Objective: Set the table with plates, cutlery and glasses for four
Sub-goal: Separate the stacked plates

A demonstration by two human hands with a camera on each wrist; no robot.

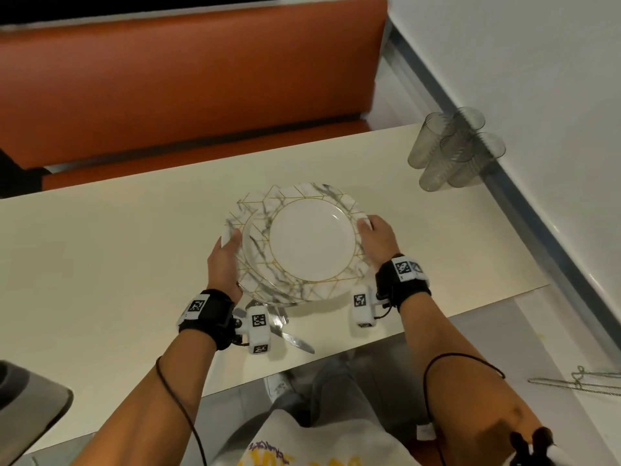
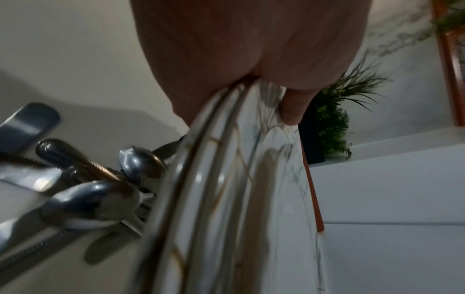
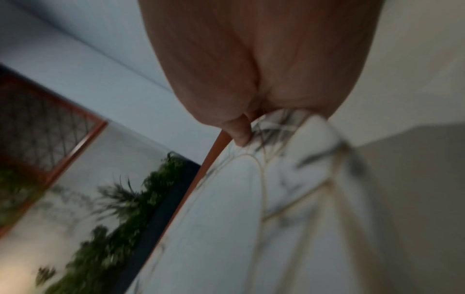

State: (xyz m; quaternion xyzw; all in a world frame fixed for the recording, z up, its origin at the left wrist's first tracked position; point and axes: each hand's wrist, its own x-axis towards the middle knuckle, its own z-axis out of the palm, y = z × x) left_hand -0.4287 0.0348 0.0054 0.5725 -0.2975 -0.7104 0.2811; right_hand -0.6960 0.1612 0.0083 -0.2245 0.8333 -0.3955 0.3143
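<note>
Cream table (image 1: 117,250), long and bare-topped, set against an orange bench (image 1: 168,79). Cluster of grey tumblers (image 1: 453,149) standing at the far right corner by the wall. Heap of cutlery (image 1: 285,327) lying at the near edge. Stack of marbled plates (image 1: 302,243) at the middle, whether resting on the top or lifted clear unclear.

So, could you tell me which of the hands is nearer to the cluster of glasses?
Right. The right hand grips the plates on the side toward the glasses; the left hand grips the opposite rim, farther away.
</note>
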